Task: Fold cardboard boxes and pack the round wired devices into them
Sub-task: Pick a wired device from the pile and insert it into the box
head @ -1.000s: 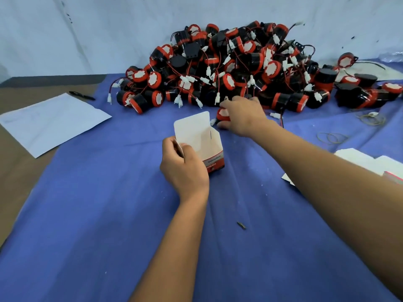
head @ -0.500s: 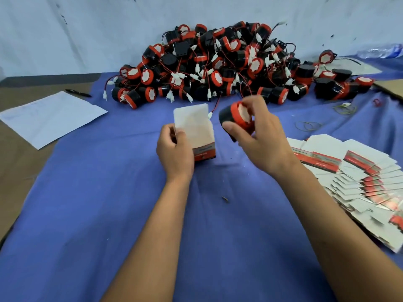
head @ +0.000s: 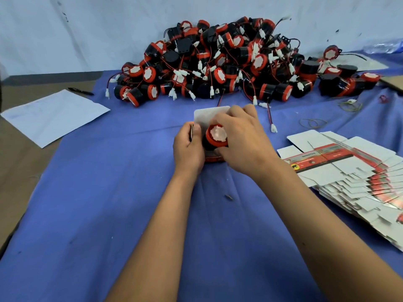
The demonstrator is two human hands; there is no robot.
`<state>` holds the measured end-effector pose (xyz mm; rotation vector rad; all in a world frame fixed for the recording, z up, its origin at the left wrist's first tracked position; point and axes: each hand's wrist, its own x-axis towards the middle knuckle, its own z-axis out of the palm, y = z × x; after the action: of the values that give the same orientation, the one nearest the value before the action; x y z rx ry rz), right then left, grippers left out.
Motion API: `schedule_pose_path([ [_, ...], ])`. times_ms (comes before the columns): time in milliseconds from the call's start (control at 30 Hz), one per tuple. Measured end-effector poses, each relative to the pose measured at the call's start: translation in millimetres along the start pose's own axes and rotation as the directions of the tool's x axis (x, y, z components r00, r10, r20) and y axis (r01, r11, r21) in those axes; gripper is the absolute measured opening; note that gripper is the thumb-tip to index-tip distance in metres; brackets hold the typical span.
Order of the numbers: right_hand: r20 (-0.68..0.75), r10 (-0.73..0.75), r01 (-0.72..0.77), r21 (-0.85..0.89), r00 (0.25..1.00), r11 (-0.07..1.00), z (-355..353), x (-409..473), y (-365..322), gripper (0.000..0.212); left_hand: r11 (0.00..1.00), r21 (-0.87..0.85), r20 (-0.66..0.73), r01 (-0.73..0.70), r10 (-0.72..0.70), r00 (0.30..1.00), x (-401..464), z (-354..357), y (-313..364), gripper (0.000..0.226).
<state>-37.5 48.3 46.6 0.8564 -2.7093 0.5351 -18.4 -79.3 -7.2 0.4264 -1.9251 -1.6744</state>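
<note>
A small folded cardboard box (head: 207,116) stands on the blue cloth in the middle, its white lid flap raised at the back. My left hand (head: 189,147) grips the box's left side. My right hand (head: 239,140) holds a round black and red wired device (head: 214,137) over the box's open top, partly inside it. The device's red and black wire (head: 270,117) trails off to the right with a white plug at its end. The box's lower red part is mostly hidden by both hands.
A big heap of round wired devices (head: 229,62) lies at the back against the wall. Several flat unfolded boxes (head: 353,175) are fanned out at the right. A white paper sheet (head: 54,115) and a pen (head: 80,91) lie at the left. Rubber bands (head: 313,122) lie at right.
My right hand picked a device from the heap, carried it toward me and brought it down onto the box's opening. My left hand kept holding the box.
</note>
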Motion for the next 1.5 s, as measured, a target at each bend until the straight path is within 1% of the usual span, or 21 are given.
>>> schedule_pose_path([
  [100, 0.048, -0.009, 0.013, -0.074, 0.999, 0.997, -2.6, -0.7, -2.9, 0.042, 1.000, -0.015, 0.040, -0.015, 0.015, 0.999, -1.4, -1.3, 1.0, 0.027],
  [200, 0.096, -0.023, 0.045, -0.231, 0.995, 0.972, -1.4, -4.9, -8.6, 0.035, 1.000, -0.002, 0.081, -0.015, 0.015, 0.997, -0.9, -2.3, 0.8, 0.014],
  [233, 0.125, -0.004, 0.039, -0.281, 0.992, 0.959, -0.5, -6.7, -9.0, 0.036, 1.000, 0.005, 0.089, -0.006, 0.006, 0.996, -0.7, -2.5, 0.6, 0.009],
  [300, 0.183, 0.043, 0.023, -0.344, 0.982, 0.939, -1.1, -9.5, -7.7, 0.043, 1.000, 0.013, 0.105, 0.022, -0.023, 0.994, -0.9, -1.5, 0.0, 0.010],
  [367, 0.219, 0.053, 0.030, -0.357, 0.974, 0.934, -4.0, -12.4, -5.9, 0.047, 0.999, 0.023, 0.119, 0.035, -0.038, 0.992, -2.0, 0.0, 0.1, 0.015],
  [433, 0.214, 0.042, 0.036, -0.348, 0.976, 0.937, -7.9, -17.6, -3.8, 0.050, 0.998, 0.043, 0.110, 0.037, -0.041, 0.993, -2.5, 1.3, 0.2, 0.017],
  [500, 0.108, 0.132, -0.094, -0.301, 0.985, 0.949, -14.6, -22.9, 2.3, 0.053, 0.997, 0.068, 0.092, 0.037, -0.044, 0.995, -1.4, 3.2, 0.1, 0.019],
  [567, 0.002, 0.272, -0.264, -0.233, 0.962, 0.936, -24.2, -24.5, 13.6, 0.040, 0.996, 0.085, 0.080, 0.040, -0.046, 0.996, -0.2, 5.5, -0.2, 0.022],
  [600, 0.006, 0.308, -0.301, -0.201, 0.951, 0.932, -29.5, -23.5, 18.4, 0.029, 0.995, 0.090, 0.075, 0.047, -0.054, 0.996, 0.4, 6.5, -0.4, 0.024],
  [667, -0.017, 0.277, -0.277, 0.009, 0.961, 0.961, -34.2, -20.0, 21.0, 0.008, 0.994, 0.088, 0.074, 0.062, -0.068, 0.995, 0.5, 9.2, -0.8, 0.030],
  [700, -0.082, 0.249, -0.239, 0.115, 0.965, 0.964, -34.6, -17.8, 16.1, 0.003, 0.994, 0.092, 0.075, 0.061, -0.068, 0.995, 0.1, 10.1, -1.4, 0.032],
  [767, -0.194, 0.205, -0.168, 0.192, 0.959, 0.967, -30.2, -12.8, 3.6, 0.008, 0.991, 0.125, 0.078, 0.046, -0.056, 0.995, -1.1, 12.3, -2.7, 0.032],
  [800, -0.202, 0.196, -0.159, 0.186, 0.960, 0.970, -26.0, -9.7, 0.2, 0.013, 0.988, 0.149, 0.085, 0.038, -0.051, 0.995, -1.8, 13.4, -3.1, 0.028],
  [867, -0.182, 0.200, -0.182, 0.111, 0.963, 0.977, -17.1, -3.6, -1.8, 0.019, 0.982, 0.191, 0.106, 0.012, -0.033, 0.994, -3.8, 14.9, -3.1, 0.021],
  [967, -0.156, 0.199, -0.206, -0.033, 0.968, 0.978, -9.9, 1.2, -5.5, 0.019, 0.976, 0.219, 0.105, -0.012, -0.011, 0.994, -6.2, 16.6, -1.6, 0.024],
  [1033, -0.133, 0.213, -0.219, -0.031, 0.968, 0.975, -6.6, 1.9, -12.4, 0.013, 0.972, 0.234, 0.098, -0.008, -0.016, 0.995, -6.4, 17.2, -1.2, 0.023],
  [1200, -0.045, 0.209, -0.212, -0.084, 0.977, 0.974, 2.5, 5.3, -18.3, 0.026, 0.968, 0.251, 0.082, -0.004, -0.017, 0.997, -6.3, 16.4, 0.9, 0.019],
  [1300, -0.058, 0.212, -0.213, 0.001, 0.975, 0.977, 2.5, 6.5, -8.7, 0.022, 0.970, 0.244, 0.087, 0.006, -0.028, 0.996, -7.2, 15.4, 1.7, 0.014],
  [1367, -0.042, 0.171, -0.170, 0.033, 0.984, 0.985, 1.0, 8.6, -4.5, 0.017, 0.969, 0.247, 0.092, 0.003, -0.027, 0.995, -8.0, 14.2, 3.2, 0.012],
  [1433, 0.044, 0.090, -0.090, -0.002, 0.995, 0.996, 0.3, 11.7, -4.7, 0.021, 0.964, 0.265, 0.102, -0.020, -0.007, 0.995, -8.2, 13.6, 2.6, 0.013],
  [1500, 0.189, 0.050, -0.035, -0.079, 0.981, 0.996, 2.3, 13.5, -6.8, 0.028, 0.945, 0.320, 0.109, -0.063, 0.030, 0.994, -7.6, 13.1, 0.7, 0.023],
])
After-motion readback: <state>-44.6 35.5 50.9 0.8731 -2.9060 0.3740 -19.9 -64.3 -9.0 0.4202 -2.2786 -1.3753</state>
